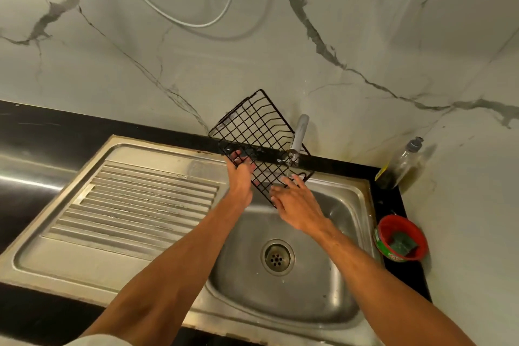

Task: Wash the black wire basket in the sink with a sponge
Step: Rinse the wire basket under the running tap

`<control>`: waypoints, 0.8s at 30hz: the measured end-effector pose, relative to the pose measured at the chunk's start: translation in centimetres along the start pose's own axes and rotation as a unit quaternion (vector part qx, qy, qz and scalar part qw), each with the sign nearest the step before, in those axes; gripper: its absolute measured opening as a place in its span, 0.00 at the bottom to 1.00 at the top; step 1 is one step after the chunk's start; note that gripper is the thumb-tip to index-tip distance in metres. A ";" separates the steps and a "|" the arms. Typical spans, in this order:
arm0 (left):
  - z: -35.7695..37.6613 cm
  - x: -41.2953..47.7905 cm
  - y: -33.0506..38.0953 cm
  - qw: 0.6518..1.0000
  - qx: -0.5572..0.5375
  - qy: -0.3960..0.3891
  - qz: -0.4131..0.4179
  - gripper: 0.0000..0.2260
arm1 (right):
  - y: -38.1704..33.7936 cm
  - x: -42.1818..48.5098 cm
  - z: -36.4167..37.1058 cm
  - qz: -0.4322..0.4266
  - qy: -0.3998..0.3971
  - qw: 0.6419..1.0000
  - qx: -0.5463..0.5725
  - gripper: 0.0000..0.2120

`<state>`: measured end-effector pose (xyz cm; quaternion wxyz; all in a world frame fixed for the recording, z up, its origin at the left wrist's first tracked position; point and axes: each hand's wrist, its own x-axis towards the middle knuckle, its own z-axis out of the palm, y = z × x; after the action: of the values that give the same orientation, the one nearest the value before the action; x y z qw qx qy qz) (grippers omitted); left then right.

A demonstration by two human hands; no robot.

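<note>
Basket (pixel 256 132) between hands (pixel 239 180) (pixel 299 206), over sink (pixel 309 292)

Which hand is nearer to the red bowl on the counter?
Right. The right hand touches the black wire basket at its lower edge, up and left of the red bowl; the left hand holds the basket's left edge, farther from the bowl.

Black countertop (pixel 42 126), steel sink (pixel 84 267) inset, clear bottle (pixel 401 166), red tub (pixel 393 225) at right

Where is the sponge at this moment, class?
In the head view, the green sponge lies in the red tub on the black counter, right of the sink basin.
</note>
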<state>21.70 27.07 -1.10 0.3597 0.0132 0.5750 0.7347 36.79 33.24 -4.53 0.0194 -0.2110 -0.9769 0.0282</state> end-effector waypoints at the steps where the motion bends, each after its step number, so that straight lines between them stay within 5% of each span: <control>1: 0.0 0.1 -0.1 1.000 -0.012 0.008 -0.007 0.21 | -0.1 0.1 -0.1 -0.006 0.004 1.000 -0.014 0.18; 6: -0.2 0.3 -0.5 1.000 -0.007 0.005 -0.012 0.23 | 1.1 -0.6 -0.2 -0.048 -0.065 0.990 0.113 0.16; 9: -0.3 0.3 -0.9 0.999 -0.036 0.013 -0.017 0.25 | 1.0 -1.5 -1.1 0.067 0.123 0.973 0.182 0.13; 11: -0.7 0.5 -1.2 0.997 -0.061 0.017 -0.032 0.27 | -0.6 -2.6 -1.1 0.179 0.308 0.906 0.229 0.11; 13: -1.2 0.5 -1.9 0.994 -0.097 0.013 -0.050 0.28 | -2.4 -2.6 -0.5 0.299 0.373 0.811 0.338 0.21; 16: -1.4 -0.6 -4.0 0.983 -0.162 -0.021 -0.082 0.24 | -3.5 -0.8 1.1 0.388 0.235 0.689 0.566 0.36; 19: -2.5 -1.1 -5.6 0.974 -0.168 -0.077 -0.132 0.17 | -2.5 0.1 1.1 0.413 0.195 0.581 0.674 0.19; 24: -5.4 -2.2 -5.1 0.954 -0.011 -0.146 -0.261 0.36 | 0.0 0.0 -0.1 0.416 0.233 0.568 0.671 0.18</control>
<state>23.60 21.74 -6.37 0.6193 -0.0338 0.4910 0.6118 36.82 33.25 -4.45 0.3686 -0.5201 -0.4434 0.6300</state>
